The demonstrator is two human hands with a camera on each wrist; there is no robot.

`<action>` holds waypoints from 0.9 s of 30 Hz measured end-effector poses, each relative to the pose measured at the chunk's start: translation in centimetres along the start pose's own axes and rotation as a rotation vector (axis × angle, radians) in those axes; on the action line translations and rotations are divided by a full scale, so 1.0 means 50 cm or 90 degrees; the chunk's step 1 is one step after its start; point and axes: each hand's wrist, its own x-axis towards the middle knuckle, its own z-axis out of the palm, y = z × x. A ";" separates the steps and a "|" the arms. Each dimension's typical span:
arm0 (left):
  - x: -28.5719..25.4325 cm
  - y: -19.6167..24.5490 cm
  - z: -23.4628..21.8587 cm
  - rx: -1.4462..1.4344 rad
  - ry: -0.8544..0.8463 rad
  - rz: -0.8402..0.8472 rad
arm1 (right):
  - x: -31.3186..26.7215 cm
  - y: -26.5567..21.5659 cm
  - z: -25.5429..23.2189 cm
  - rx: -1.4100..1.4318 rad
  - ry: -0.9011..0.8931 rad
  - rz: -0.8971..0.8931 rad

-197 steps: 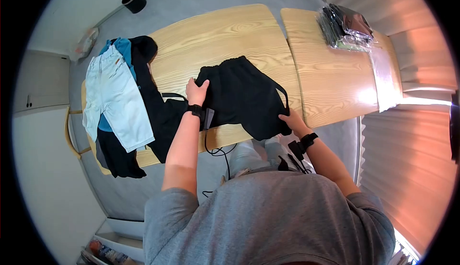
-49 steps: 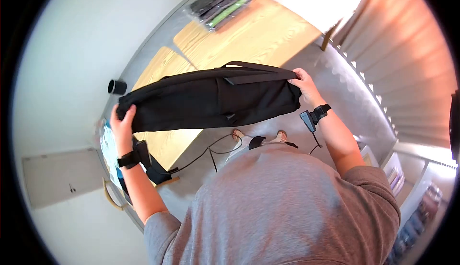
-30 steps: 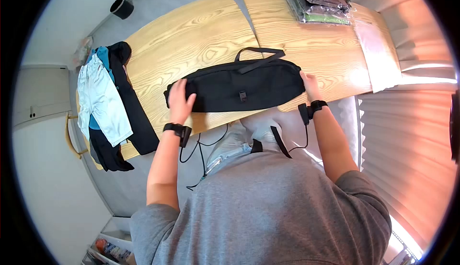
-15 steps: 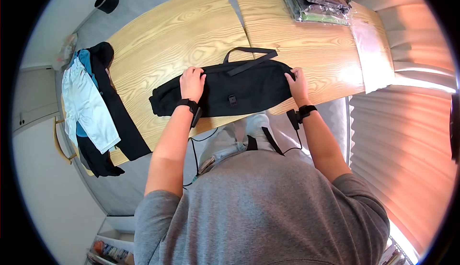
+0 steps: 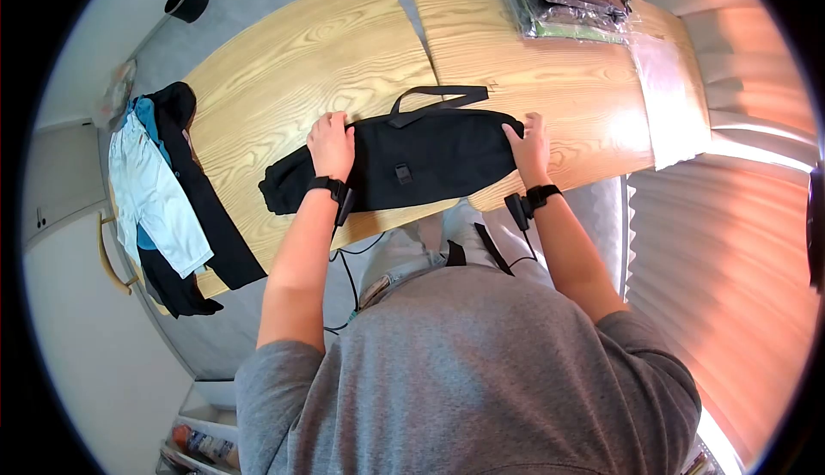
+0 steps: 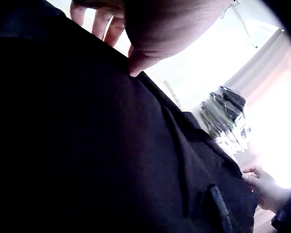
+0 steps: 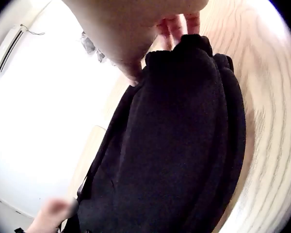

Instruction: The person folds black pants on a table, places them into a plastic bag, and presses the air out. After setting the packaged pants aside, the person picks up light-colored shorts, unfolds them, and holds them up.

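Note:
A long folded black garment (image 5: 438, 157) lies across the front of the table, with a small dark buckle (image 5: 403, 173) on top and a loose black strap (image 5: 443, 95) along its far edge. My left hand (image 5: 332, 149) grips that far edge left of the middle; in the left wrist view its thumb (image 6: 140, 64) is on the cloth and its fingertips go behind the edge. My right hand (image 5: 531, 150) holds the garment's right end. In the right wrist view the thumb (image 7: 132, 73) is at one edge and the other fingers are partly hidden behind the cloth.
White trousers (image 5: 159, 187) and dark and teal clothes lie at the table's left end. Plastic-wrapped garments (image 5: 571, 3) are stacked at the back right, near a pale sheet (image 5: 670, 101). A cable (image 5: 348, 273) hangs below my left wrist.
The garment went from being held up to lying flat on the table. My left hand moved from its left end inward along the far edge; the right stayed at the right end.

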 end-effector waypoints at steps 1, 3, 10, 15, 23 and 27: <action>-0.008 0.007 -0.008 0.002 0.000 -0.004 | -0.007 -0.005 -0.001 -0.089 0.077 -0.004; -0.035 0.023 -0.028 -0.058 -0.033 0.123 | -0.015 -0.003 -0.004 -0.092 0.026 0.080; -0.123 0.075 0.007 0.032 -0.290 0.159 | -0.017 -0.004 -0.014 0.214 -0.259 0.313; -0.129 0.115 0.038 0.020 -0.256 0.145 | 0.003 -0.035 -0.104 0.248 -0.179 0.118; -0.133 0.159 0.063 0.010 -0.261 0.149 | 0.032 0.045 -0.098 0.250 -0.238 0.225; -0.135 0.160 0.016 -0.059 -0.232 0.155 | 0.014 0.010 -0.139 0.318 -0.271 0.184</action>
